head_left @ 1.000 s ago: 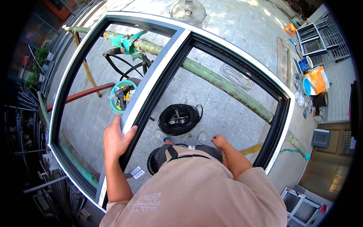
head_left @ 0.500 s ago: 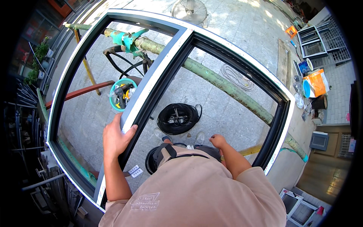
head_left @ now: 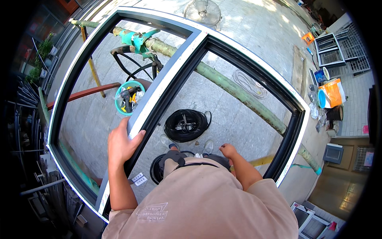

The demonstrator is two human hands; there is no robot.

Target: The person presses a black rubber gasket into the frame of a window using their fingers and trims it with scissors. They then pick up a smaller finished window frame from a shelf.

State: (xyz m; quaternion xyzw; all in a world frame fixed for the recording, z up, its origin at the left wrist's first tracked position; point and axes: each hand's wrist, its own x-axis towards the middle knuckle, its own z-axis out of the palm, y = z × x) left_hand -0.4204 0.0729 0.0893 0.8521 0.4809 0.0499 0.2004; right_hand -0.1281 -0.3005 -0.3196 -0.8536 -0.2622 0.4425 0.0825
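A large window frame, dark grey and black with white outer edges, lies around me across green poles, split by a middle bar. My left hand is wrapped over that bar, thumb on the near side and fingers on the far side. Inside the right-hand opening, close to my waist, is my right hand, its fingers curled together; whatever they hold, if anything, is hidden. A coil of black rubber strip lies on the ground ahead of my shoes.
Under the frame run a long green pole and a red bar. A teal basin holds a power drill and small parts. A fan stands at the far side. At right are an orange-white bag and smaller frames.
The view has shifted slightly. My left hand keeps its hold on the middle bar, and my right hand stays curled near my waist.
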